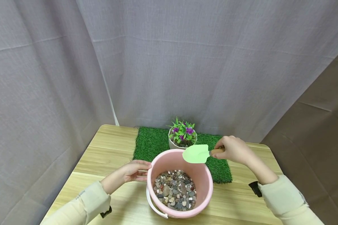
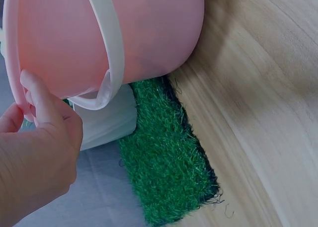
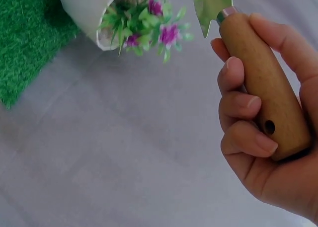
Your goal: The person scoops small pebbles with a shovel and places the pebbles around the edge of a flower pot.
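A pink bucket (image 1: 207, 187) stands near the table's front edge with a bed of mixed pebbles (image 1: 176, 190) inside. My left hand (image 1: 136, 170) pinches its rim at the left side; the left wrist view shows the thumb and fingers (image 2: 42, 100) on either side of the rim. Its white handle (image 2: 107, 33) hangs down along the wall. In my right hand (image 1: 233, 150) is a garden trowel with a pale green blade (image 1: 196, 154), raised over the bucket's far right rim. The right wrist view shows the fingers curled round its wooden handle (image 3: 266, 88).
Behind the bucket, a white pot (image 3: 87, 11) with purple flowers (image 1: 183, 130) stands on a green artificial grass mat (image 1: 150, 142). The mat lies on a wooden table (image 1: 115, 140). Grey curtains (image 1: 186, 62) hang behind, and a brown one (image 1: 312, 125) is at right.
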`<state>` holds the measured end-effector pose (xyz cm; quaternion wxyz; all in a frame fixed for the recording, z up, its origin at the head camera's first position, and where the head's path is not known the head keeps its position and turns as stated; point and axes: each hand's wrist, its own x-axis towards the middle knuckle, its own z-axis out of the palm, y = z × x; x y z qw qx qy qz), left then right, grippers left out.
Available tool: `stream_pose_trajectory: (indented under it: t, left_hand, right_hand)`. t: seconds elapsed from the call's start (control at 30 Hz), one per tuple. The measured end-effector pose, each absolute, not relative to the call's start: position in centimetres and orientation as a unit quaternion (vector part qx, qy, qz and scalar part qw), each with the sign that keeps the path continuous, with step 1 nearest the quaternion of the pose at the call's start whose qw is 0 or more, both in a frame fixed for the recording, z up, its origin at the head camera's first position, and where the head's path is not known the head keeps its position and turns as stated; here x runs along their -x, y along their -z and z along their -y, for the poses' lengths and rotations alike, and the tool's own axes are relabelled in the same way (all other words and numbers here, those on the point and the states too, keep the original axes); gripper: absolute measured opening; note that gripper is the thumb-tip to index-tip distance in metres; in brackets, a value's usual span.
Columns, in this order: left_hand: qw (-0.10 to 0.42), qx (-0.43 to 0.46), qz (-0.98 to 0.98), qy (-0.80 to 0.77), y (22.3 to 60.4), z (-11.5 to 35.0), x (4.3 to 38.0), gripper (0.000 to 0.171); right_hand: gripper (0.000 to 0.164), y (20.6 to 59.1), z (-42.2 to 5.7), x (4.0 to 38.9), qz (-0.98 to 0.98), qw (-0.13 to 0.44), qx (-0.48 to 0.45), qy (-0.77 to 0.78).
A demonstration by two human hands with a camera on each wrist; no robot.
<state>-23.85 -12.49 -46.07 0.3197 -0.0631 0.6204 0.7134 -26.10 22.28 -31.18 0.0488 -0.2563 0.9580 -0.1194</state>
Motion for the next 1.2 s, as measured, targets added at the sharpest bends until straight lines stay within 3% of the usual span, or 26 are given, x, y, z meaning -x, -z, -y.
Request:
stream_pose_trajectory:
  t: [0.07,0.3,0.47,0.63,1.0,1.2]
  left_hand:
    - [0.321,0.066,-0.62,-0.713,46.1,12.5,23.9,0.03]
    - [0.324,0.074,-0.618,-0.713,46.1,12.4,24.0,0.031]
    - [0.323,0.068,-0.615,-0.716,46.0,12.3,24.0,0.033]
    - [0.324,0.062,-0.613,-0.718,46.1,12.5,23.9,0.037]
    - [0.324,0.062,-0.607,-0.723,46.2,12.7,23.7,0.031]
    - [0.328,0.054,-0.608,-0.721,46.1,12.7,23.9,0.038]
  right_hand:
    - [0.006,31.7,-21.8,25.7,-0.955,0.043,0.272,0.112]
    - [0.045,35.0,-19.8,24.9,-0.949,0.02,0.307,0.073]
    - [0.052,37.3,-18.3,24.8,-0.942,-0.003,0.331,0.048]
    - [0.05,39.0,-17.1,24.7,-0.927,-0.03,0.372,0.024]
    - [0.027,42.0,-16.4,24.7,-0.908,-0.126,0.395,-0.058]
    - [0.024,43.0,-15.9,24.7,-0.897,-0.125,0.421,-0.052]
